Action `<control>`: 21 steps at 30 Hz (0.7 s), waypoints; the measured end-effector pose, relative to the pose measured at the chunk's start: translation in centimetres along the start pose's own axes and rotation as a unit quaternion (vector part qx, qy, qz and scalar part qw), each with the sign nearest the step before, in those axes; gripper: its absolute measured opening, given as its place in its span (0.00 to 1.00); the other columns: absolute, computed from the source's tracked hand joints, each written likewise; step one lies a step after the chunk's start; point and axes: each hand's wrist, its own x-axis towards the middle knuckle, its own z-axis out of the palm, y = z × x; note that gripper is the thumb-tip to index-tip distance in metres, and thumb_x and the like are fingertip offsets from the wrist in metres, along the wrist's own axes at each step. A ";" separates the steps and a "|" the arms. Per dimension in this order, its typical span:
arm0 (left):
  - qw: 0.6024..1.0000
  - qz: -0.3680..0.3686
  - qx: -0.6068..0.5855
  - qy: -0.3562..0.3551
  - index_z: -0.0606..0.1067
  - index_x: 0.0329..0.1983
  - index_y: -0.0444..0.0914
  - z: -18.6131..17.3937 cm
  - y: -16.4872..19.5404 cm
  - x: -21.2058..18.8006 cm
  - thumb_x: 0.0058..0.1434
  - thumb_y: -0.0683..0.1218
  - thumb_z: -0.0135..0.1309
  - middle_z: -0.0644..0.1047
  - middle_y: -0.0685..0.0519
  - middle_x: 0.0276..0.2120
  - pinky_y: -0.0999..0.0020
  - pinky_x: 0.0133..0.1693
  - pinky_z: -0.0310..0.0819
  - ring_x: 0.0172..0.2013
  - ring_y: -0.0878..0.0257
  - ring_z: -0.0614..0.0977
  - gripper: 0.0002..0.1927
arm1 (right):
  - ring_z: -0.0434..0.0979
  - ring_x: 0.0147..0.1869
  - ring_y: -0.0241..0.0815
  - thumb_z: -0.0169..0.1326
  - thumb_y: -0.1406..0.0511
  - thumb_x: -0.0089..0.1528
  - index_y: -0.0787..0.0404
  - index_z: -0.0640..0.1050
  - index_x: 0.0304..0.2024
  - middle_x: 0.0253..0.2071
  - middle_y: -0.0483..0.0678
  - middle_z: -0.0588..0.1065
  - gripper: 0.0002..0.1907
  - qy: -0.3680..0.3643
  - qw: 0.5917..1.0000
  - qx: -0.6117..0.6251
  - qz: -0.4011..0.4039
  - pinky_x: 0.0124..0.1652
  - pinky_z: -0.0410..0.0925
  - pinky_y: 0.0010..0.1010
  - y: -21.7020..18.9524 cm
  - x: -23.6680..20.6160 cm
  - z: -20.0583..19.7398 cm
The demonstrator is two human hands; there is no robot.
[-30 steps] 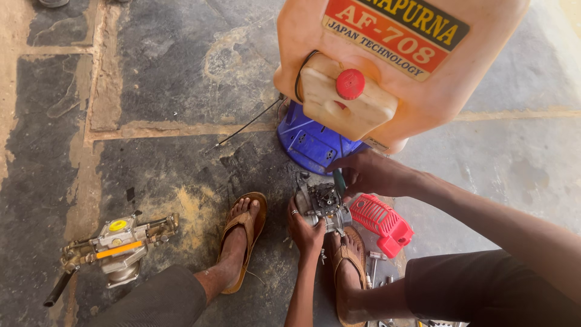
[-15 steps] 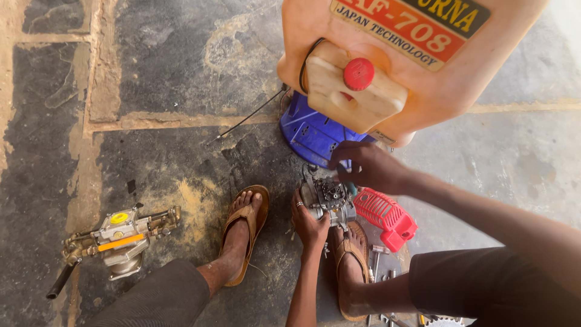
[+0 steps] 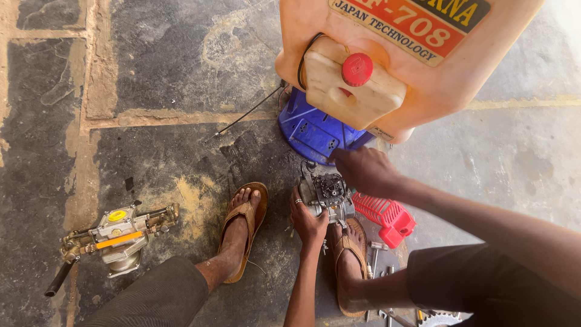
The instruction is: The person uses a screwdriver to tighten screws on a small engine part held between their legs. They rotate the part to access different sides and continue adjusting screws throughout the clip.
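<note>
A small grey engine [image 3: 327, 195] sits on the stone floor [image 3: 151, 151] between the person's sandalled feet, just below the blue base [image 3: 315, 133] of a big orange tank [image 3: 417, 66] whose top is cut off by the frame. The left hand [image 3: 307, 219] closes its fingers around the engine's left side, while the right hand [image 3: 363, 171] reaches onto its top; its fingertips are hidden, so its grip cannot be told. A red ribbed cover [image 3: 385, 215] lies just right, and a brass pump [image 3: 115, 233] lies well apart to the left.

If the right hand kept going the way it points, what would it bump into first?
The right hand points left over the small engine. Going straight on, it would probably meet the blue base of the orange tank first, though depth is hard to judge.
</note>
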 end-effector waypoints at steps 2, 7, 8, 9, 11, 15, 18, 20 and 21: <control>1.000 -0.003 0.005 0.000 0.52 0.74 0.35 0.1 0.0 0.0 0.46 0.45 0.66 0.59 0.40 0.71 0.39 0.68 0.50 0.71 0.44 0.61 0.54 | 0.83 0.33 0.46 0.55 0.61 0.65 0.54 0.79 0.52 0.29 0.50 0.81 0.13 -0.136 0.984 0.096 0.056 0.37 0.74 0.41 0.3 0.5 -1.1; 1.000 -0.003 0.006 0.009 0.52 0.74 0.34 0.2 0.0 -0.2 0.45 0.45 0.65 0.59 0.40 0.71 0.39 0.67 0.51 0.70 0.44 0.61 0.54 | 0.80 0.50 0.44 0.61 0.64 0.53 0.60 0.75 0.54 0.56 0.52 0.72 0.26 -0.175 0.948 0.209 -0.163 0.42 0.80 0.38 1.7 0.7 -4.4; 1.000 0.002 0.001 0.013 0.52 0.74 0.34 0.2 0.0 -0.3 0.45 0.44 0.65 0.59 0.40 0.71 0.38 0.67 0.51 0.70 0.43 0.61 0.54 | 0.79 0.53 0.45 0.61 0.63 0.53 0.60 0.75 0.55 0.59 0.52 0.70 0.26 -0.168 0.950 0.180 -0.191 0.44 0.80 0.38 1.8 0.5 -4.8; 1.000 0.008 -0.004 0.017 0.52 0.74 0.34 0.1 0.0 -0.3 0.45 0.44 0.65 0.60 0.39 0.71 0.38 0.67 0.51 0.70 0.43 0.61 0.54 | 0.77 0.57 0.46 0.60 0.63 0.53 0.61 0.75 0.55 0.63 0.52 0.69 0.27 -0.159 0.951 0.151 -0.219 0.46 0.79 0.39 1.7 0.4 -4.9; 1.000 -0.001 -0.004 0.013 0.52 0.74 0.34 0.1 0.0 -0.3 0.45 0.45 0.65 0.59 0.39 0.71 0.38 0.67 0.51 0.70 0.43 0.62 0.54 | 0.79 0.51 0.50 0.62 0.59 0.55 0.59 0.77 0.54 0.55 0.53 0.73 0.26 -0.122 0.971 0.045 -0.202 0.45 0.76 0.44 1.0 0.0 -4.4; 1.000 0.007 0.000 0.014 0.53 0.74 0.34 0.0 0.0 -0.3 0.45 0.46 0.65 0.61 0.39 0.71 0.39 0.67 0.53 0.70 0.42 0.63 0.53 | 0.82 0.40 0.53 0.55 0.57 0.67 0.52 0.77 0.55 0.40 0.52 0.79 0.15 -0.083 0.993 -0.078 0.018 0.42 0.75 0.46 -1.8 -0.4 -1.5; 1.000 0.005 0.010 0.003 0.53 0.73 0.34 -0.3 0.0 -0.3 0.45 0.46 0.65 0.60 0.39 0.71 0.37 0.66 0.51 0.69 0.43 0.63 0.54 | 0.84 0.32 0.46 0.51 0.60 0.66 0.49 0.78 0.52 0.26 0.48 0.80 0.12 -0.124 0.971 0.099 0.180 0.39 0.75 0.43 -2.0 0.4 -1.2; 1.000 -0.002 0.003 0.009 0.53 0.73 0.34 -0.3 0.0 -0.3 0.43 0.46 0.65 0.61 0.39 0.71 0.38 0.66 0.52 0.69 0.43 0.63 0.54 | 0.85 0.32 0.46 0.54 0.60 0.64 0.53 0.78 0.51 0.32 0.49 0.82 0.13 -0.176 0.960 0.147 0.163 0.39 0.76 0.40 -1.1 0.9 -2.1; 1.000 -0.002 -0.002 0.013 0.53 0.73 0.34 -0.3 0.1 -0.3 0.43 0.46 0.65 0.61 0.39 0.71 0.38 0.66 0.53 0.69 0.43 0.63 0.54 | 0.86 0.32 0.46 0.56 0.60 0.64 0.54 0.77 0.51 0.35 0.50 0.82 0.14 -0.199 0.953 0.169 0.152 0.39 0.77 0.38 -0.6 1.0 -2.7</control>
